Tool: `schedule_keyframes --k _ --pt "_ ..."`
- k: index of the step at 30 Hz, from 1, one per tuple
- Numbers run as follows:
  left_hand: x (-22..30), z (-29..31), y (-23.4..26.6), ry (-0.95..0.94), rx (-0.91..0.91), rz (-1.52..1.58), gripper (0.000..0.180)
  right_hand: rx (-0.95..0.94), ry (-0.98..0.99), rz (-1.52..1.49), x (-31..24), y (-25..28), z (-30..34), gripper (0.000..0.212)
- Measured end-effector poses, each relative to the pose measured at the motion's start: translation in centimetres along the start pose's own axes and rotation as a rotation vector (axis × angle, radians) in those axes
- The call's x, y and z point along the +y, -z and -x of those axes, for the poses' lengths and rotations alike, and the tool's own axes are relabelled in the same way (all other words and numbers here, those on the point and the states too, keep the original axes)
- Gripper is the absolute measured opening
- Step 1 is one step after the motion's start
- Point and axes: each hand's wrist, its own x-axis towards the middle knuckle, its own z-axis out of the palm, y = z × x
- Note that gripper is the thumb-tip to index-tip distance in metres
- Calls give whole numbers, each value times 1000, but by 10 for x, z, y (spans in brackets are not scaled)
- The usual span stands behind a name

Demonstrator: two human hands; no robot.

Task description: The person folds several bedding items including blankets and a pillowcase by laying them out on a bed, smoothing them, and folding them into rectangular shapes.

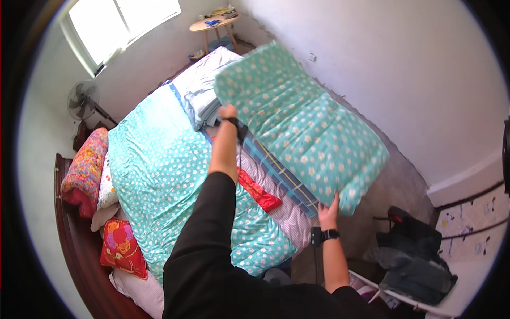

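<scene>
A teal quilt with white flowers (pixel 313 122) hangs in the air beyond the bed's right side, spread toward the wall. My left hand (pixel 228 112) is closed on its near left edge, by a pile of folded pale cloth (pixel 199 93). Closed round its near right corner is my right hand (pixel 328 212). Under the quilt's near edge shows a blue plaid cloth (pixel 279 175). Beneath my left arm, a matching teal flowered cover (pixel 154 159) lies across the bed. A red cloth (pixel 257 191) and a striped pinkish sheet (pixel 292 218) show beside it.
At the dark wooden headboard (pixel 79 255) lie a rolled colourful blanket (pixel 87 170) and a red flowered cushion (pixel 124 245). A fan (pixel 84 100) stands beyond the bed. In the far corner is a small round table (pixel 212 22). Dark clothes (pixel 414 260) hang at the right.
</scene>
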Motion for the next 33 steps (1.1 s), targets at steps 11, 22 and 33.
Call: schedule_keyframes --k 11,22,33 --pt "-73 434 139 -313 -1423 354 52 63 14 559 30 122 22 44" --pt "-482 636 459 618 -1680 -221 38 -62 -959 1511 115 244 101 24" --pt "-596 754 519 1304 -1076 -475 70 -232 -502 2049 179 376 -14 71"
